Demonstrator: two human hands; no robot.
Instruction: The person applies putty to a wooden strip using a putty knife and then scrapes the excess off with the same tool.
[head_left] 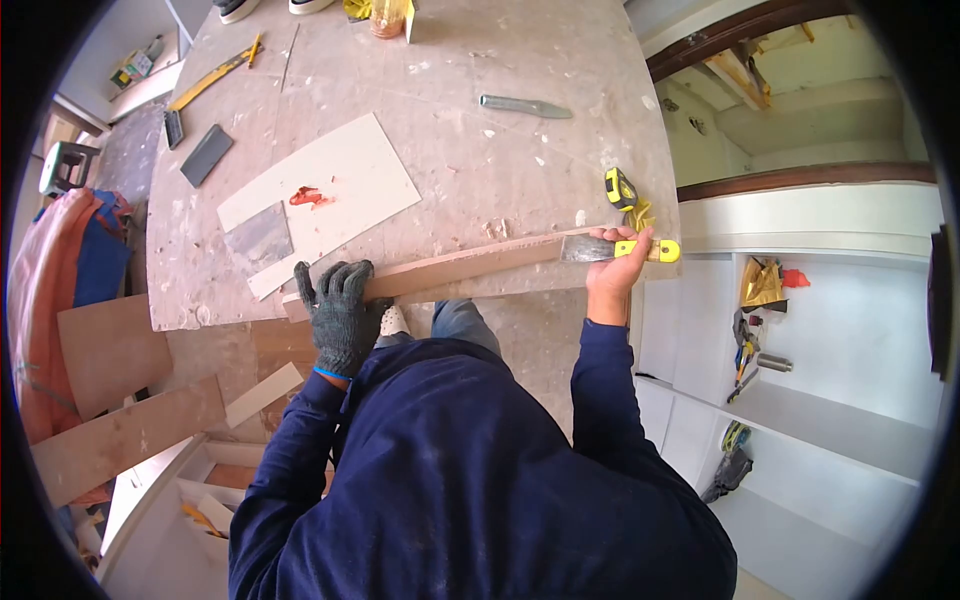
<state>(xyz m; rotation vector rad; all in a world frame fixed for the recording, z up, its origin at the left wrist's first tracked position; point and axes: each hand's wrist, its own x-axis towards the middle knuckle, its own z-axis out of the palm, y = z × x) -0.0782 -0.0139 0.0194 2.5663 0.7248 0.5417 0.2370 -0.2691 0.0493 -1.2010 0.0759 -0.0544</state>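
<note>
A long narrow strip of wood [470,262] lies along the near edge of the worktable [480,170]. My left hand [343,315], in a dark grey knit glove, is closed over its left end. Bare, my right hand [615,275] grips a putty knife [650,250] with a yellow handle; its metal blade points left and overlaps the right end of the strip. Beyond my left hand is a pale board [365,175] bearing a smear of red paste [307,196] and a flat grey plate [262,233].
A yellow tape measure [619,188] sits near the table's right edge, and a pointed metal tool [524,106] farther back. At far left are a dark grey block [207,155] and a yellow-handled tool [212,80]. White shelving [830,340] stands to my right; wooden boards [130,440] lie lower left.
</note>
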